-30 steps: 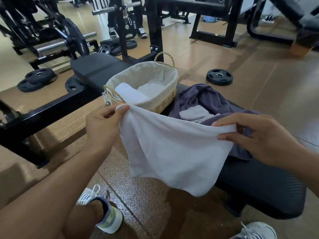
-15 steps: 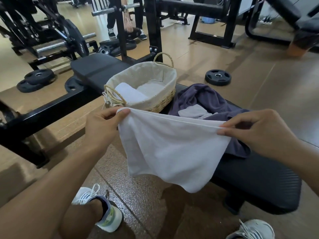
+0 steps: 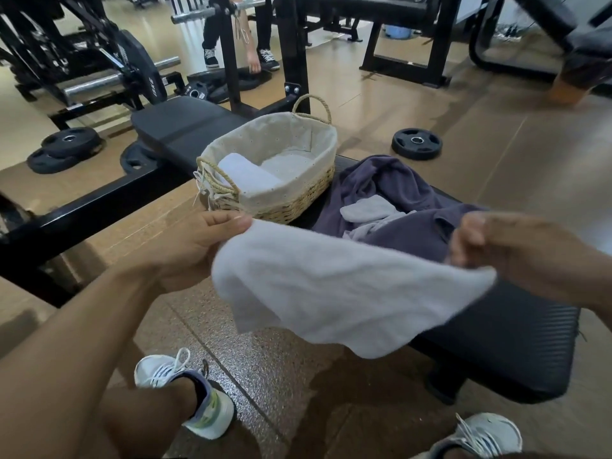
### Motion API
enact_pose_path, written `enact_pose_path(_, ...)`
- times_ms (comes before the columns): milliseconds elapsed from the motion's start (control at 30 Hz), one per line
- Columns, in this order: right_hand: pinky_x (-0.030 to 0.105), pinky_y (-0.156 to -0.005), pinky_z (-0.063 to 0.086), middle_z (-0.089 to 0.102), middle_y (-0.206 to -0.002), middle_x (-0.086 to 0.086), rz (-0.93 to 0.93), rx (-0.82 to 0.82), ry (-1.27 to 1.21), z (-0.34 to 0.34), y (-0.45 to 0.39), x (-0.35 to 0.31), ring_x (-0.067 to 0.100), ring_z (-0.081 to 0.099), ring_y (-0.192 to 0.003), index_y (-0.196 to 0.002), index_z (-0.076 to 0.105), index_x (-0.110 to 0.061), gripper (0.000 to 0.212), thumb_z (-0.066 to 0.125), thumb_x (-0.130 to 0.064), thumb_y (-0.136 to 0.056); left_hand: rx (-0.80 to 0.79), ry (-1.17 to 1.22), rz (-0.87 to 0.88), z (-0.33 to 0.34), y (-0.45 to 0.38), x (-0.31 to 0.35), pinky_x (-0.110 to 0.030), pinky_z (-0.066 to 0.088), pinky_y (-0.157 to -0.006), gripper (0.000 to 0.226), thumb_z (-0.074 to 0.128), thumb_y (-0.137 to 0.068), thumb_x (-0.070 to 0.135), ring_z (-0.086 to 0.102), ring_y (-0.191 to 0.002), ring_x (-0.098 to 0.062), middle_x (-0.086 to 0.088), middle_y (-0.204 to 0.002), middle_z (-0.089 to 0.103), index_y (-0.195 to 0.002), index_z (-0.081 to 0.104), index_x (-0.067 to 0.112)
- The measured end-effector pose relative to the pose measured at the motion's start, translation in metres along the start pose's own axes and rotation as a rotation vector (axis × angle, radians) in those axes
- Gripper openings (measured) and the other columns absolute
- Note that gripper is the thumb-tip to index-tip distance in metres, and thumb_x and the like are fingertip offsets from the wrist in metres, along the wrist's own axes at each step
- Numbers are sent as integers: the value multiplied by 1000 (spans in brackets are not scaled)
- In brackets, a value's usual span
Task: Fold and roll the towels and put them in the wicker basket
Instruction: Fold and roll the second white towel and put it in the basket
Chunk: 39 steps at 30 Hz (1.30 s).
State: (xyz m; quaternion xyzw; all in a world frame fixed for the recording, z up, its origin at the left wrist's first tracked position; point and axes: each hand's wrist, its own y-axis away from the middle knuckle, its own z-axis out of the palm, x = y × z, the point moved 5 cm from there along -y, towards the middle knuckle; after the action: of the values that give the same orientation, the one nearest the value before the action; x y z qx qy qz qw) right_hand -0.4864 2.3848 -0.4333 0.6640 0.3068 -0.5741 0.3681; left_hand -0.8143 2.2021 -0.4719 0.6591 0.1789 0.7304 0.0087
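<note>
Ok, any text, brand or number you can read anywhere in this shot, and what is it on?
"10KG" is my best reading, uncertain: white marking on the black weight plate mounted on the barbell.
Small white label on the dark plate lying behind the bench: too blurred to read.
White towel, wicker basket, shoes: no text visible.

black bench [image 3: 516, 346] | on it: wicker basket [image 3: 291, 197], purple towel [image 3: 390, 200]

Left grip [image 3: 198, 246], right grip [image 3: 490, 246] pinching.
</note>
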Motion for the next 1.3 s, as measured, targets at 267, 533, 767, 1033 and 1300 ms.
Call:
enact_pose_path(267, 21, -75, 58, 75, -96, 2, 11, 65, 427, 30, -9, 22, 19, 73, -88, -101, 70, -23, 22, 70, -39, -86, 218, -191, 129, 36, -7, -1, -18, 48, -54, 22, 79, -70, 34, 62, -64, -9, -3, -75, 73, -80, 81, 14)
enact_pose_path(533, 17, -97, 49, 54, -133, -28, -80, -74, 695, 108, -11, 33, -9, 55, -114, -149, 36, -47, 70, 71, -46, -89, -51, -353, 205, 79, 6, 8, -20, 50, -64, 14, 81, -76, 20, 65, -71, -12, -10, -78, 77, -84, 81, 8)
enact_pose_path(767, 40, -82, 54, 74, -95, -9, -177, -94, 686, 125, -15, 30, 8, 68, -91, -100, 70, -24, 17, 75, -37, -90, -220, -281, 293, 89, 12, 16, -17, 48, -65, 2, 83, -75, 19, 63, -70, -7, 2, -72, 73, -75, 81, 19)
enact_pose_path(1033, 40, -77, 56, 75, -84, -9, -40, -28, 672, 92, -24, 36, 8, 69, -76, -89, 73, -24, 13, 72, -36, -92, 311, -59, 306, 56, 4, 21, -24, 51, -68, 9, 76, -67, 35, 62, -67, -5, 10, -69, 72, -70, 81, 28)
enact_pose_path(1300, 17, -52, 38, 66, -62, -11, 93, 18, 723, 45, -27, 25, 1, 52, -52, -73, 71, -25, 25, 86, -46, -73, 519, -96, 324, 27, 5, 25, -27, 58, -73, 15, 78, -75, 33, 67, -74, -9, 6, -78, 76, -83, 81, 21)
